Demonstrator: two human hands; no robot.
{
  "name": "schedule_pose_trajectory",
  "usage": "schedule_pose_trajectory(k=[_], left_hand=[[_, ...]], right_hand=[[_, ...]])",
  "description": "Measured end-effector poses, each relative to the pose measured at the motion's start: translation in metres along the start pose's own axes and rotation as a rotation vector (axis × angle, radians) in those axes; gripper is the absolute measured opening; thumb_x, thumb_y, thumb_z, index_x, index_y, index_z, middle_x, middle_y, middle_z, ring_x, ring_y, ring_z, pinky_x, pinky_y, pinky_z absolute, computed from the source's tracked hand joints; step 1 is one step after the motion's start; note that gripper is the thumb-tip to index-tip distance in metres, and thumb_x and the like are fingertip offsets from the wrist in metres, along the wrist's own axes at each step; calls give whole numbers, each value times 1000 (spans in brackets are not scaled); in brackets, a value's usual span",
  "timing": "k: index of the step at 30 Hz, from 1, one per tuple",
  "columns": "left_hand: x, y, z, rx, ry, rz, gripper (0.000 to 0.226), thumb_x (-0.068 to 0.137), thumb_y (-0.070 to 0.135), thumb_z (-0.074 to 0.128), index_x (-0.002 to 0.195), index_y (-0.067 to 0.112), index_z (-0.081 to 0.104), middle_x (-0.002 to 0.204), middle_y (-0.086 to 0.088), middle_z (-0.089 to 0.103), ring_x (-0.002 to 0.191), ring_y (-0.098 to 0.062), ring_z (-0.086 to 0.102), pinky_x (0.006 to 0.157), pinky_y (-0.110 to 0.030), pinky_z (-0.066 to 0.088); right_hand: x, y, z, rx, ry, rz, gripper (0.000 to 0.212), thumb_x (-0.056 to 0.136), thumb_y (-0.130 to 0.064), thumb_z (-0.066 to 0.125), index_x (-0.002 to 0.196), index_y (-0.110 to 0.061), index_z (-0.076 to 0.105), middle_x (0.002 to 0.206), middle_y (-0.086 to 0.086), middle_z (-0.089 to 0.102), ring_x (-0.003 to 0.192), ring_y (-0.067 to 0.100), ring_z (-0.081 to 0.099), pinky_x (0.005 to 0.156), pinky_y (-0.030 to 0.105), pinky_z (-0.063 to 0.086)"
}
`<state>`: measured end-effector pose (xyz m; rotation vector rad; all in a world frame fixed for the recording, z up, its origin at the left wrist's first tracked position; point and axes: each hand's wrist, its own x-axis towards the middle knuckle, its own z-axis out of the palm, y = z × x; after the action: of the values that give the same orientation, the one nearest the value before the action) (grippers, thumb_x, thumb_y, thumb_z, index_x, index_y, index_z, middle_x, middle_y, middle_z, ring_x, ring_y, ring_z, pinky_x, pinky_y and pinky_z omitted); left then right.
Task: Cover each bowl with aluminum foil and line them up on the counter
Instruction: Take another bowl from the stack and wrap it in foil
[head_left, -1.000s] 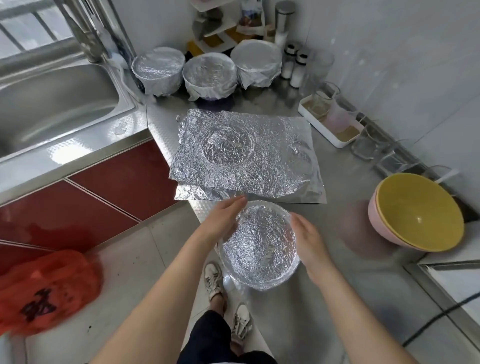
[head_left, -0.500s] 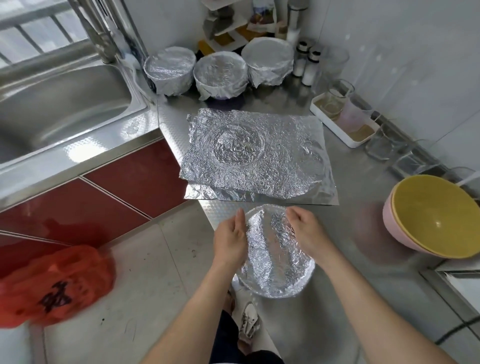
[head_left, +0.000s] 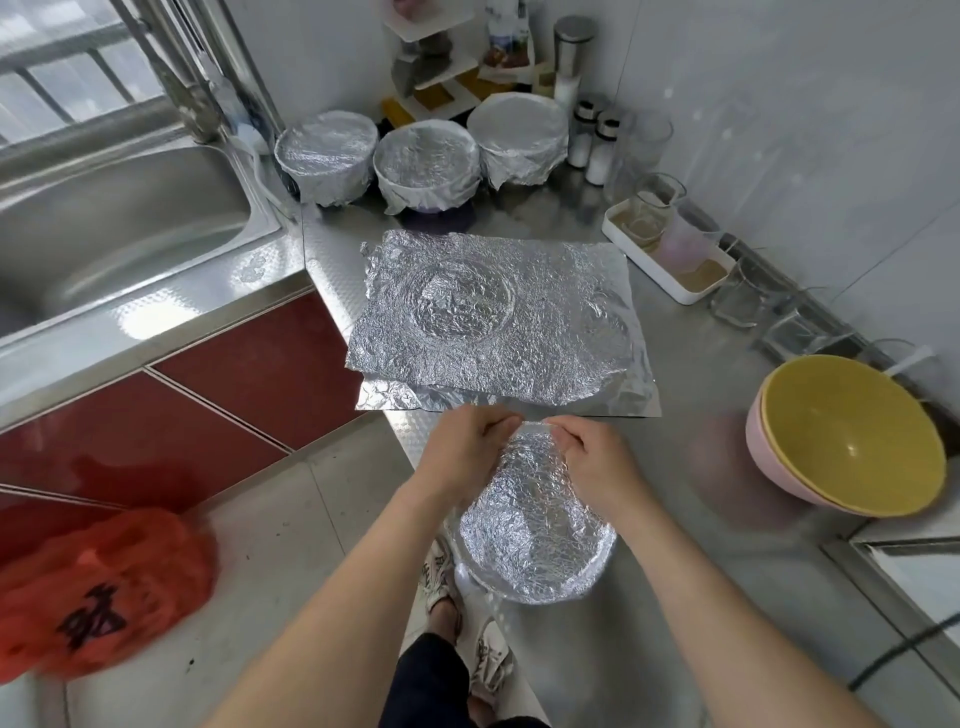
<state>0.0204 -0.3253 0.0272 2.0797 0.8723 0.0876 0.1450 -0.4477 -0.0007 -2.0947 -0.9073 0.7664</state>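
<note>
A foil-covered bowl (head_left: 535, 530) sits at the near edge of the steel counter (head_left: 691, 467). My left hand (head_left: 462, 452) and my right hand (head_left: 597, 462) pinch the foil at the bowl's far rim, fingertips almost meeting. Three foil-covered bowls stand in a row at the back: left (head_left: 326, 156), middle (head_left: 426, 166), right (head_left: 517, 137). Crumpled foil sheets (head_left: 504, 322) lie flat in the middle, with a round bowl imprint. A yellow bowl (head_left: 852, 431) nested in a pink bowl (head_left: 769, 462) stands uncovered at the right.
A steel sink (head_left: 114, 223) with a tap lies at the left. A white tray (head_left: 670, 260) with glass jugs, salt shakers (head_left: 592, 140) and a spice rack line the back wall. An orange bag (head_left: 98, 592) hangs at the lower left over the tiled floor.
Both hands slid from the bowl's sides along the rim to its far edge, coming close together. The camera view shifted slightly.
</note>
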Motion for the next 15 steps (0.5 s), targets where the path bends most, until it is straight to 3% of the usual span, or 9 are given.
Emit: schedule_pose_trajectory(k=[4,6,9,12,15], left_hand=[[-7,-1,8,-46,104,-9,21,99,23,54,104,16,73,62,-3,65,47,-11,48,53,-27,42],[-11,-3,9,-104,104,-27,21,100,23,53,104,14,72,59,2,62,46,-10,48,51,-28,43],[-16,-9,7,-160,71,-13,22,100,23,52,112,17,70,57,10,59,46,-7,49,52,-30,44],[-23,-15,9,-106,103,-1,23,99,21,54,117,20,69,61,13,62,47,-7,50,51,-24,41],[-30,-18,12,-39,169,-4,25,99,23,54,119,19,69,73,12,68,59,-11,59,59,-25,46]], right_hand=[[2,-7,0,-66,-28,-23,27,101,-25,46,118,-18,66,73,-12,58,63,7,52,57,26,39],[1,-6,-1,-41,-66,-22,27,101,-25,47,119,-20,66,71,-8,60,59,11,52,56,30,40],[2,-2,-8,26,-118,-11,28,101,-27,47,122,-23,64,62,-11,52,49,4,39,48,21,31],[0,-3,-8,-20,-100,-32,27,101,-25,46,120,-22,65,64,-15,53,53,-2,46,53,13,35],[-4,-6,-3,-44,-113,-49,28,102,-27,44,119,-21,66,80,-6,65,71,9,59,70,31,49]])
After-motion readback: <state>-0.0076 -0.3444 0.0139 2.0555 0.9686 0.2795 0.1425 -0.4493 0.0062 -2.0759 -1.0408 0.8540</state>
